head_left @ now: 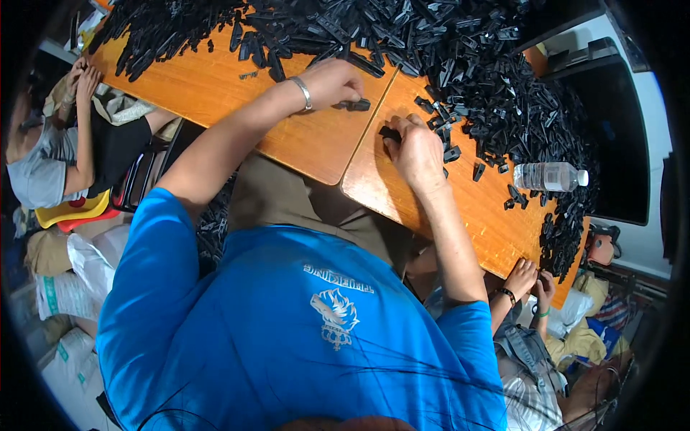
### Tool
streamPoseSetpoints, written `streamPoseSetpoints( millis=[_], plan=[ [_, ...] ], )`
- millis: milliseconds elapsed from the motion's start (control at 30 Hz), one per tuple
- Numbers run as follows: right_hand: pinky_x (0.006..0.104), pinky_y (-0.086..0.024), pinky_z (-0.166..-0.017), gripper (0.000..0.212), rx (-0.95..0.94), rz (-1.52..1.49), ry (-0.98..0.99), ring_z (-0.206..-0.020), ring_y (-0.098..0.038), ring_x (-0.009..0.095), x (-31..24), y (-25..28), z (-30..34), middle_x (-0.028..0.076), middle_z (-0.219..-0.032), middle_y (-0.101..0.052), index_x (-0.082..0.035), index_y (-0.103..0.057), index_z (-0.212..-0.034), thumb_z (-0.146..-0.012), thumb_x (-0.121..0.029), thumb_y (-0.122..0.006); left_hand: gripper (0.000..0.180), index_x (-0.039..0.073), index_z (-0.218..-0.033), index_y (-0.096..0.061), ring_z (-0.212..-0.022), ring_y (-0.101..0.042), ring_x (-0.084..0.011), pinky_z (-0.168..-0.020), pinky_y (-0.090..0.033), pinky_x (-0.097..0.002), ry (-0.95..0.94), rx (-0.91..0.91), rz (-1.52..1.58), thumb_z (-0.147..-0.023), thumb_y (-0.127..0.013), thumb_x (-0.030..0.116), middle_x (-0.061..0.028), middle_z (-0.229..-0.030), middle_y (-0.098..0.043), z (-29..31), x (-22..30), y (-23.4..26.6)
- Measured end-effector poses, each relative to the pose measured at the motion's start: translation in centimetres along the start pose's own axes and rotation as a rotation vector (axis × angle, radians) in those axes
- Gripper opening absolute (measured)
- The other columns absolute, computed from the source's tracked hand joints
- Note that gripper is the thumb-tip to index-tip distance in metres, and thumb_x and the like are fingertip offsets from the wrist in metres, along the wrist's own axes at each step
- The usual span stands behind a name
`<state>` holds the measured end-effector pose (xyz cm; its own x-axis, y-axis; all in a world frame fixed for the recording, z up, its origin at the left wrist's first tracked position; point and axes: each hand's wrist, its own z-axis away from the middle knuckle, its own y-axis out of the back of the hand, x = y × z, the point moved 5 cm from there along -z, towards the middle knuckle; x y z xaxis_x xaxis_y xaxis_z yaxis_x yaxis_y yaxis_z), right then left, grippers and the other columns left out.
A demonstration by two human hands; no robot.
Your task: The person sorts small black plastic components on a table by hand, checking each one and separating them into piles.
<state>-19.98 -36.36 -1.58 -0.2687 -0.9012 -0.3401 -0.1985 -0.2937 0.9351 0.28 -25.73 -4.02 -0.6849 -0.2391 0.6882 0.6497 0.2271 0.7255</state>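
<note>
My left hand (332, 82), with a silver bracelet at the wrist, is closed over the wooden table (302, 147). Its fingertips grip a small black plastic part (357, 105). Across the seam between two tabletops, my right hand (418, 152) is also closed, with thumb and fingers around another black plastic piece (389, 133). My fingers partly cover both pieces, so their full shape is hidden. Right beside my right hand lie several loose short black parts (451, 153). Beyond my left hand, longer black pieces (366, 65) lie at the edge of a large heap.
A big heap of black plastic parts (445, 43) spans the far side and runs down the right. A clear water bottle (550, 177) lies on its side at the right. One person (54, 154) sits at the left; another person's hands (522, 279) rest at the table's right edge.
</note>
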Motion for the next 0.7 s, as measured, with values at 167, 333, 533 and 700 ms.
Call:
streamPoseSetpoints(
  millis=[167,333,533,700],
  plan=[
    [0.0464,-0.060,-0.081,0.033,-0.024,0.008,-0.005,-0.092,-0.074,0.041,0.0,0.0,0.0,0.018,-0.107,-0.072,-0.006,-0.077,-0.114,-0.083,-0.008,-0.086,0.014,0.004,-0.100,-0.078,-0.095,-0.070,-0.0325,-0.084,-0.056,-0.0431,-0.134,0.291,-0.138,-0.094,-0.079,0.017,-0.0114,-0.096,-0.070,1.2,-0.2,0.8],
    [0.0444,-0.060,-0.081,0.029,0.091,-0.258,-0.020,-0.093,-0.075,0.036,-0.4,-0.1,-0.7,0.016,-0.104,-0.074,-0.005,-0.080,-0.111,-0.083,-0.009,-0.088,0.020,0.007,-0.103,-0.076,-0.104,-0.066,-0.0339,-0.092,-0.056,-0.0451,-0.099,0.457,-0.111,-0.091,-0.081,0.023,-0.0109,-0.102,-0.068,6.2,0.5,0.4],
    [0.0396,-0.059,-0.077,0.028,0.281,-0.370,0.104,-0.090,-0.074,0.031,-1.5,-2.2,-3.4,0.011,-0.102,-0.073,-0.009,-0.083,-0.107,-0.080,-0.008,-0.090,0.019,0.008,-0.102,-0.078,-0.108,-0.064,-0.0342,-0.094,-0.055,-0.0456,-0.056,0.529,-0.160,-0.085,-0.086,0.015,-0.0105,-0.105,-0.068,7.5,0.5,-1.8],
    [0.0410,-0.059,-0.077,0.030,0.246,-0.324,0.153,-0.091,-0.074,0.033,-0.8,-2.9,-4.8,0.010,-0.102,-0.073,-0.009,-0.084,-0.107,-0.078,-0.009,-0.091,0.019,0.008,-0.101,-0.079,-0.107,-0.065,-0.0340,-0.093,-0.055,-0.0444,-0.064,0.551,-0.138,-0.084,-0.086,0.013,-0.0104,-0.104,-0.068,7.8,0.1,-1.4]
  ],
)
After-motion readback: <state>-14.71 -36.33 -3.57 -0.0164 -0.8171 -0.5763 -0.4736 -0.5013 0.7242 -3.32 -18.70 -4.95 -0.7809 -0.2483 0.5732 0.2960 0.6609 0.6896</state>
